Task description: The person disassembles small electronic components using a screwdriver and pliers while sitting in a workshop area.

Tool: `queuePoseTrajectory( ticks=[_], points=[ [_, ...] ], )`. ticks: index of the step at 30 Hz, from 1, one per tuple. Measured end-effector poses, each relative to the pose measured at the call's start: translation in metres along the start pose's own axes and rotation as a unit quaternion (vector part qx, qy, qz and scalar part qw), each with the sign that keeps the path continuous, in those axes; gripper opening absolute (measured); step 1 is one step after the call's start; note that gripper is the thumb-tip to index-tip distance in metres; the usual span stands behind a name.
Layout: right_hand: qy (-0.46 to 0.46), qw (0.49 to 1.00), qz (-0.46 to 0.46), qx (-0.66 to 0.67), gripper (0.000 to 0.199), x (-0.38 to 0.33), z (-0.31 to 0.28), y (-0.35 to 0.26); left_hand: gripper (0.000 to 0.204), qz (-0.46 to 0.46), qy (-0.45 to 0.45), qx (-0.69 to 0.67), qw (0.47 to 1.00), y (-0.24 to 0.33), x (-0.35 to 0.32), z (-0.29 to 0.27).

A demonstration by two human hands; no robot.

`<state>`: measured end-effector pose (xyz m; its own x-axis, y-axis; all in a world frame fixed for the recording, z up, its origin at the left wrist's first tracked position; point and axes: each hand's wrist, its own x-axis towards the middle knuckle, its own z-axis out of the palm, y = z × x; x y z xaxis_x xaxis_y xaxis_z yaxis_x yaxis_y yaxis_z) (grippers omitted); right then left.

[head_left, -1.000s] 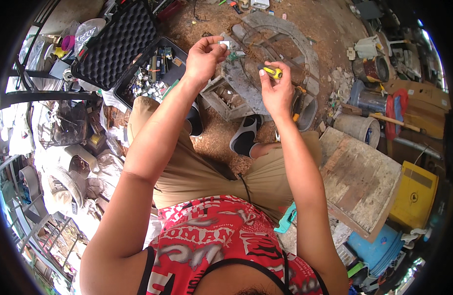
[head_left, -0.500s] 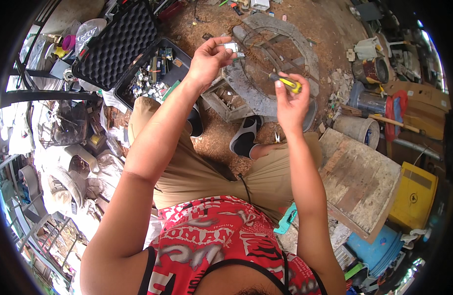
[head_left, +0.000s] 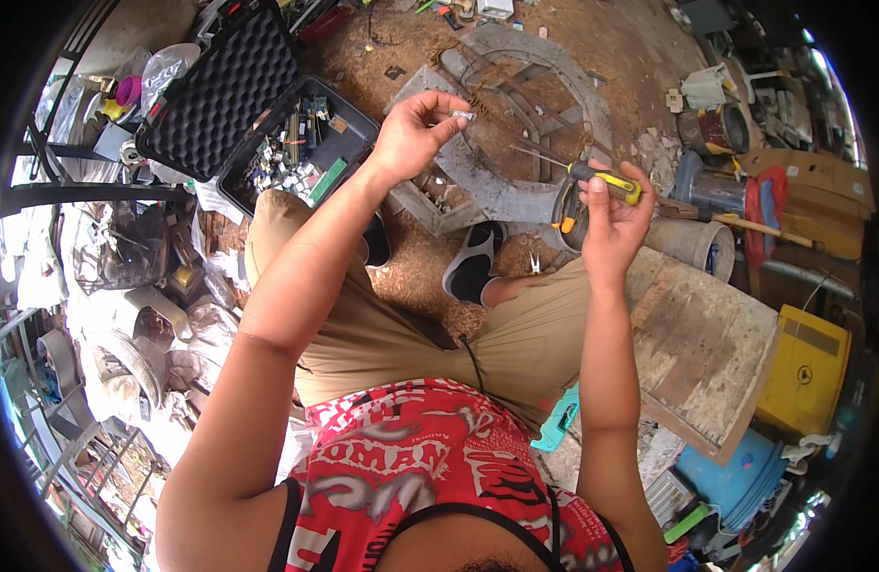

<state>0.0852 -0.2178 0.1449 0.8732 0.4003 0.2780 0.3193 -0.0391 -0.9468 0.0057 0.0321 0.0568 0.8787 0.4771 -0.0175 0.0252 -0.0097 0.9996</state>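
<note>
My left hand (head_left: 416,138) is closed in a pinch on a small silvery metal piece (head_left: 464,115), held above the ground beyond my knees. Fingers cover part of that piece, so its exact kind does not show. In my right hand (head_left: 616,217) is a screwdriver (head_left: 606,178) with a yellow-and-black handle. Its thin shaft points left, toward the left hand, with its tip apart from the metal piece. Just left of the right hand appear black-and-orange tool handles (head_left: 562,212).
An open black case (head_left: 232,181) with foam in its lid holds many small metal pieces and a green strip (head_left: 327,181). A grey ring-shaped frame (head_left: 497,195) lies ahead on brown ground. On the right are a worn board (head_left: 697,343), a bucket (head_left: 692,243) and a yellow case (head_left: 802,377).
My right hand has moved right and slightly nearer with the screwdriver, uncovering the black-and-orange handles. My left hand has come slightly nearer and turned the metal piece, which shows smaller.
</note>
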Motion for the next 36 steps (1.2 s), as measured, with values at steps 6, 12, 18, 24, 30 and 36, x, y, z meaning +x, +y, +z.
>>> queuePoseTrajectory(
  ticks=[6,12,18,24,30,36],
  points=[
    [-0.005,1.0,-0.002,0.011,0.042,-0.003,0.006,-0.001,0.023,0.032,-0.024,0.074,0.996,0.018,-0.009,0.003],
    [-0.01,1.0,0.005,0.008,0.042,-0.004,0.009,0.0,0.023,0.059,-0.033,0.091,0.993,0.016,-0.009,0.002],
    [-0.014,1.0,0.003,0.007,0.042,-0.004,0.011,-0.001,0.021,0.041,-0.03,0.074,0.996,0.016,-0.01,0.004],
    [-0.013,1.0,0.015,0.017,0.043,-0.003,0.014,-0.006,0.024,-0.002,-0.05,0.042,0.998,0.012,-0.008,0.003],
    [-0.012,1.0,0.012,0.021,0.043,-0.003,0.013,-0.007,0.024,-0.003,-0.079,-0.114,0.99,0.011,-0.006,0.008],
    [-0.015,1.0,0.016,0.018,0.044,-0.003,0.014,-0.006,0.019,0.003,-0.082,-0.047,0.996,-0.002,-0.003,0.004]
  ],
)
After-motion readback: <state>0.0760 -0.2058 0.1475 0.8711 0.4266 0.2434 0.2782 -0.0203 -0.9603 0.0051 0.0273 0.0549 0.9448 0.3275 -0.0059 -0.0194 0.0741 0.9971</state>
